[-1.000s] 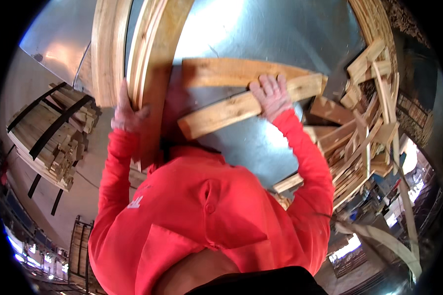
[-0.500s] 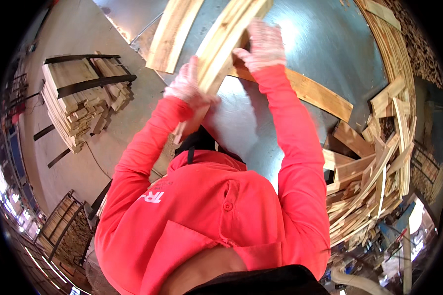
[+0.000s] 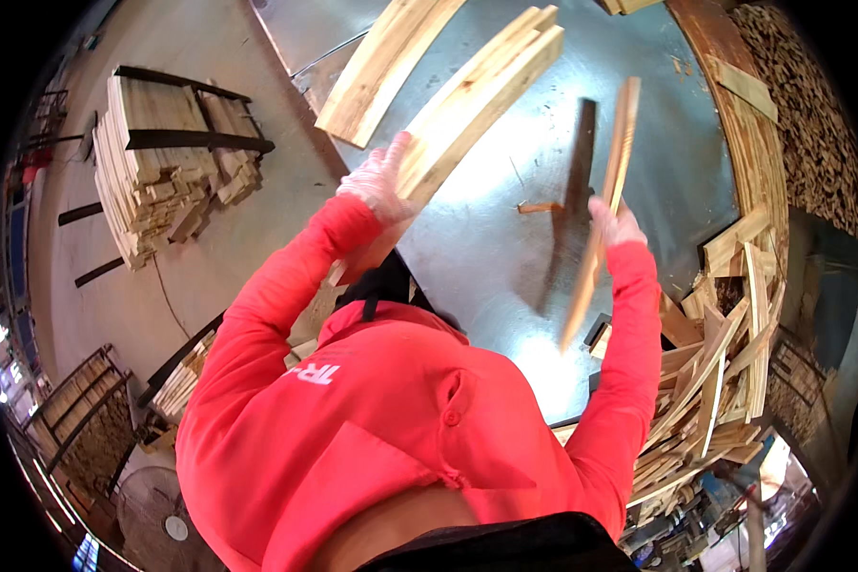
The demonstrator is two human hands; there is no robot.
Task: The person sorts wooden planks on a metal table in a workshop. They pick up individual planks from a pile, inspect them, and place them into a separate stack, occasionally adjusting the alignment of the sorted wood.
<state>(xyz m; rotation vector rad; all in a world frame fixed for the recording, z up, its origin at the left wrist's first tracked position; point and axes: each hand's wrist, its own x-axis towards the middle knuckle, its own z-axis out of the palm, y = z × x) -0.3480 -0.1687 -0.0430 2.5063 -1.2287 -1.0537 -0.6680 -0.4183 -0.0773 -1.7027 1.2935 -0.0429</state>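
Observation:
My left hand (image 3: 381, 181), in a thin clear glove, grips a stack of long pale wooden boards (image 3: 472, 100) held over a shiny metal table (image 3: 505, 248). My right hand (image 3: 618, 224), also gloved, holds a single thin wooden slat (image 3: 605, 205) on edge above the same table. Both arms wear red sleeves. A small wood scrap (image 3: 541, 207) lies on the metal between the hands.
Another wide board (image 3: 381, 67) lies at the table's far left edge. A messy heap of slats (image 3: 725, 353) piles up at the right. A strapped stack of boards (image 3: 162, 167) stands on the concrete floor to the left. Wooden pallets (image 3: 86, 419) and a fan (image 3: 157, 515) sit at lower left.
My right hand has come off the board stack, swung right and now holds a single slat. My left hand keeps the stack, which has shifted right.

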